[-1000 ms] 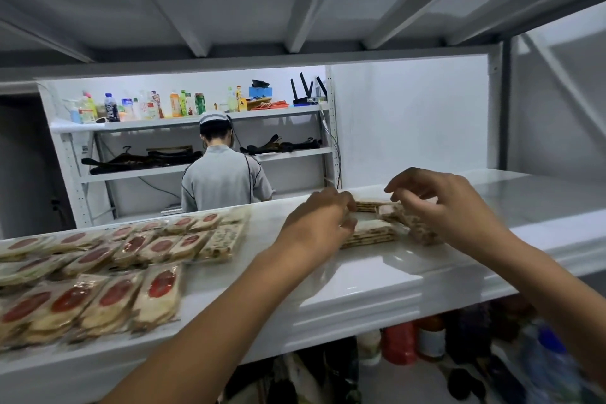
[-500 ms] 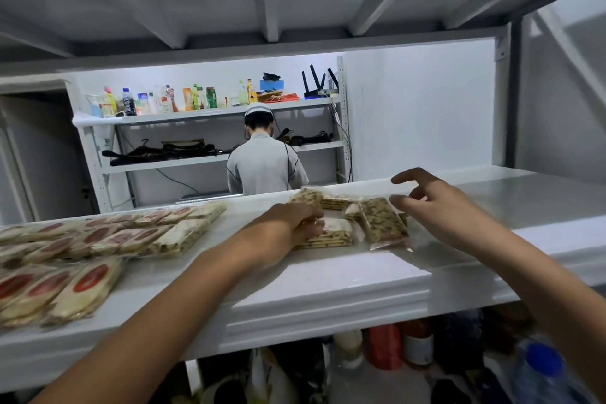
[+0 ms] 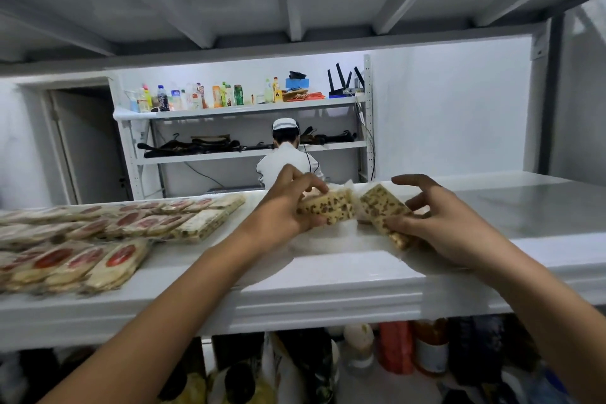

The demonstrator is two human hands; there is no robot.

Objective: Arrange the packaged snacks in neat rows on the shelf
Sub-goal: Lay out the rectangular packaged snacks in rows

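Observation:
My left hand grips a clear-wrapped speckled snack bar lifted just above the white shelf, fingers over its top and thumb beneath. My right hand pinches a second speckled snack bar by its near end, index finger raised. The two bars nearly touch in the middle. To the left lie neat rows of packaged snacks: a front row with red labels and a back row ending in a plain cracker pack.
The shelf surface stretches bare to the right. Below the shelf stand bottles and jars. Beyond, a person faces away at another shelving unit holding bottles. A shelf underside hangs overhead.
Both hands have picked up a snack bar each from the small pile and raised them off the shelf; the camera swung right, so the rows sit further left.

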